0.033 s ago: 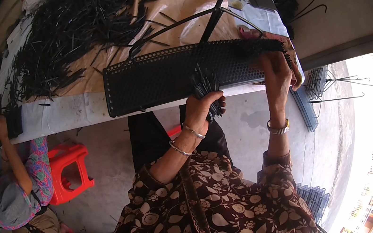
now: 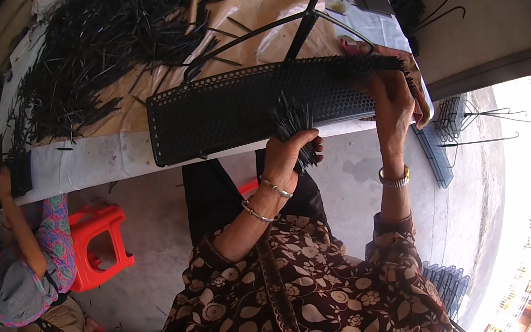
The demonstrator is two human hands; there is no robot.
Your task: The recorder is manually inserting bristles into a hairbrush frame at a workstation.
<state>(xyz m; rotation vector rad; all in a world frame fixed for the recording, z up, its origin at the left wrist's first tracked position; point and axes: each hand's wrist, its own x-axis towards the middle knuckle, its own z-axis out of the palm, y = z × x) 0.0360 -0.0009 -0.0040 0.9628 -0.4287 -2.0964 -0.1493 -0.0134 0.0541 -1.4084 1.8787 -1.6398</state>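
The left hand point(image 2: 292, 151) is closed round a bundle point(image 2: 294, 118) of thin black strips, its thumb laid across them and its fingers wrapped behind. The hand has the bundle below its middle: most of the strips stick up above the thumb in a loose fan, with short ends showing under the fist. The fan stands in front of the lower edge of the black panel point(image 2: 217, 115), right of its middle; whether the two touch, I cannot tell. The panel, punched with rows of holes, lies along the near edge of the table point(image 2: 98, 161), and bars of a black frame point(image 2: 308, 22) rise behind it. The right hand point(image 2: 395, 95) is at the panel's right end, fingers bent in toward the holes, just below a dense row of bristles point(image 2: 382, 65) along the upper edge there. Its fingertips are dark and partly hidden, so I cannot tell how far apart they are or whether they pinch a strip. The bundle is well to the left of this hand. Beyond the panel, a big pile point(image 2: 106, 49) of similar strips lies on a brown sheet point(image 2: 256, 1), toward the left.
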